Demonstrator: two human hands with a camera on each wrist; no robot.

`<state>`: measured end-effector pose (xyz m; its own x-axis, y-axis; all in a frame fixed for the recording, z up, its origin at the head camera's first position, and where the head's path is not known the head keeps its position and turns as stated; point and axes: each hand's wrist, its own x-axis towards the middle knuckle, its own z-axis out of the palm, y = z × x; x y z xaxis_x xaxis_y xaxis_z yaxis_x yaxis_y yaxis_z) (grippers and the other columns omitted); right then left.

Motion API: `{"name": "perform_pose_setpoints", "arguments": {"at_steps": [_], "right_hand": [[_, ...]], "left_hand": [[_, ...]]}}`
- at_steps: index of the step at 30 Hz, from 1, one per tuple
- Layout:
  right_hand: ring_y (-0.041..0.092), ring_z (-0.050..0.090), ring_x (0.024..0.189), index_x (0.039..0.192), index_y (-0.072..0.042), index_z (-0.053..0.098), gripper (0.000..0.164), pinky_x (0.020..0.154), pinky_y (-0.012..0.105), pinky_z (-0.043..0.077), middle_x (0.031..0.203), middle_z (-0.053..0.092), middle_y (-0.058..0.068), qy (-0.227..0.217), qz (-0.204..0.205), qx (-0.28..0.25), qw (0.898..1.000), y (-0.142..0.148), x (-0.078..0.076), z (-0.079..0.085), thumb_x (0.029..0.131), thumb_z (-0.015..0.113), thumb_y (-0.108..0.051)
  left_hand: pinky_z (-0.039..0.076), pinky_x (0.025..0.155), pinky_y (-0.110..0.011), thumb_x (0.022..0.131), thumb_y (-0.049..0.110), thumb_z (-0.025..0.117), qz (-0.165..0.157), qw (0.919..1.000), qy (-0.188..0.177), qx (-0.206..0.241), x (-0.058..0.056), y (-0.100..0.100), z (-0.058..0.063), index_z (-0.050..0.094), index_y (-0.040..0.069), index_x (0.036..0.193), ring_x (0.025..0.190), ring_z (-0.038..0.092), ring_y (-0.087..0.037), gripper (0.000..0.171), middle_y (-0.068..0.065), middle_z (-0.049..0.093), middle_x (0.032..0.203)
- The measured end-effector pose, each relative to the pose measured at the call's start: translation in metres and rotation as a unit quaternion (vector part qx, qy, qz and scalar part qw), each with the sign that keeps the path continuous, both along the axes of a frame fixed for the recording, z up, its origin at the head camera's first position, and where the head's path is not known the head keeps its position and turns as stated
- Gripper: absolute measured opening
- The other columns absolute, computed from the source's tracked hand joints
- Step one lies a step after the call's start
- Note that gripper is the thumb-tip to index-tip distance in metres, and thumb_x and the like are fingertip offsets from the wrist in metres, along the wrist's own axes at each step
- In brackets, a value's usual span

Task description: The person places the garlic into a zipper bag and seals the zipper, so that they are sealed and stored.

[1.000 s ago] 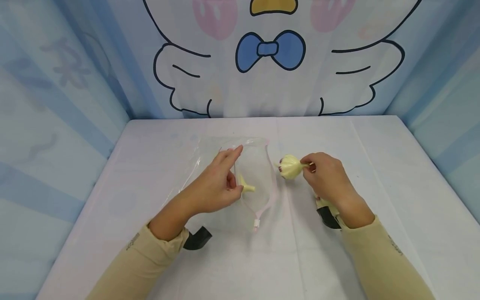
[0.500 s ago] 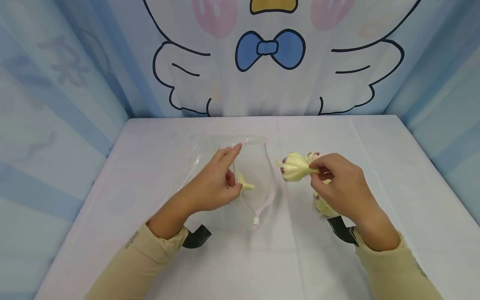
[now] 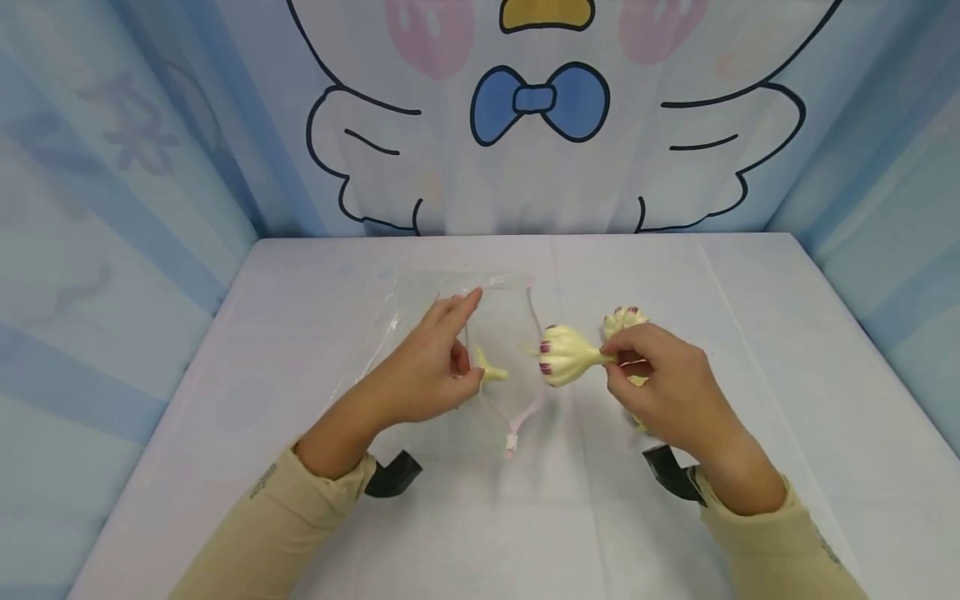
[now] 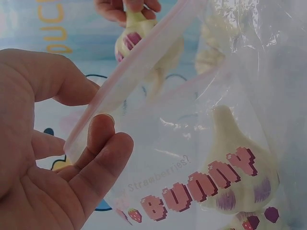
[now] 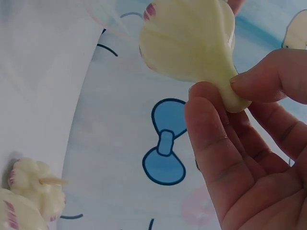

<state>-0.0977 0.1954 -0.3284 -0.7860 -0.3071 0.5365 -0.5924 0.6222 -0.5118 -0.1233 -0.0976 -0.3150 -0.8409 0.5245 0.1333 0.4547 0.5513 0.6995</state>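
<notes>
My right hand (image 3: 667, 387) pinches a garlic bulb (image 3: 566, 357) by its pale stem, thumb against fingertips. The bulb has purple patches and lies sideways, its root end facing the mouth of a clear zip bag (image 3: 521, 321). My left hand (image 3: 423, 371) holds the bag's pink-edged rim apart, with thumb and fingers on either side in the left wrist view. Inside the bag sits another garlic bulb (image 4: 235, 167), partly behind the printed lettering; more garlic shows below it. In the head view, only a stem-like yellow part (image 3: 492, 372) of the bag's contents shows past my left hand.
Further garlic lies on the white table near my right hand: one bulb (image 3: 622, 320) behind it, another (image 3: 639, 425) mostly hidden beneath it. A white zip slider (image 3: 512, 442) hangs at the bag's near corner. Patterned curtains (image 3: 885, 192) surround the table.
My right hand has lifted the garlic bulb, drawing back to the right and then moving left to the bag's mouth. The bulb behind it has come into view. My left hand stays in place.
</notes>
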Motion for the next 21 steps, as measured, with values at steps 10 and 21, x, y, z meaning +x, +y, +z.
{"name": "perform_pose_setpoints", "arguments": {"at_steps": [10,21], "right_hand": [[0.014,0.069,0.076,0.091,-0.004,0.07,0.023,0.068,0.025,0.058,0.09,0.065,0.002,-0.03,0.023,0.004,0.999,-0.013,-0.001,-0.015,0.076,0.072,0.014],[0.019,0.071,0.083,0.094,-0.005,0.07,0.019,0.071,0.031,0.059,0.092,0.066,0.002,-0.089,0.024,-0.006,0.996,-0.025,-0.004,-0.027,0.082,0.074,0.008]], "left_hand": [[0.053,0.068,-0.024,0.084,0.002,0.07,-0.003,0.9999,0.017,0.0,0.0,0.0,-0.001,0.023,-0.004,0.156,0.075,0.058,-0.009,0.086,-0.024,0.03,0.15],[0.053,0.068,-0.025,0.084,0.0,0.069,-0.007,0.9998,0.019,0.006,0.001,0.0,0.0,0.023,-0.005,0.156,0.075,0.057,-0.009,0.085,-0.024,0.03,0.15]]}}
